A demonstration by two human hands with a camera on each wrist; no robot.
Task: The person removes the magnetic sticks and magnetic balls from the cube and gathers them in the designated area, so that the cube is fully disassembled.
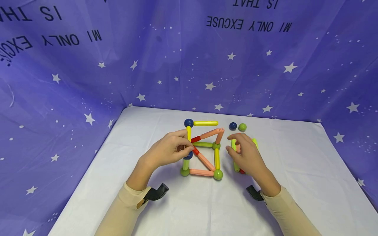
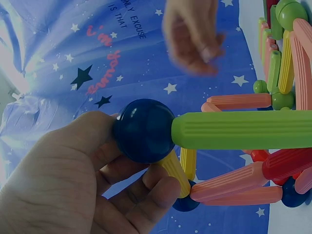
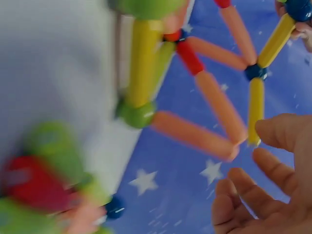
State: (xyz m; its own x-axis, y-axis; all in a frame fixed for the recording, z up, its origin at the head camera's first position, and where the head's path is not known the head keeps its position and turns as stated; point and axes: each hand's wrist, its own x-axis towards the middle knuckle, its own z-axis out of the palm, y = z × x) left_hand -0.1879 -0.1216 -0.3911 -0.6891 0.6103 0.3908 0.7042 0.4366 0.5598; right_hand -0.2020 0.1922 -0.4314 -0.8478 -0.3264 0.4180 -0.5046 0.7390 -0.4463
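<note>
My left hand pinches a dark blue ball at the near upper corner of a frame of sticks and balls. From that ball a light green stick runs down to a green ball, and a yellow stick leads to another blue ball. A second yellow stick juts right from there, its far end free. Two salmon sticks meet tip to tip without a ball. My right hand, fingers loosely bent and holding nothing, hovers over a group of loose sticks.
A loose blue ball and a loose green ball lie side by side behind my right hand. White cloth covers the table. A purple star-patterned curtain hangs behind and along the sides.
</note>
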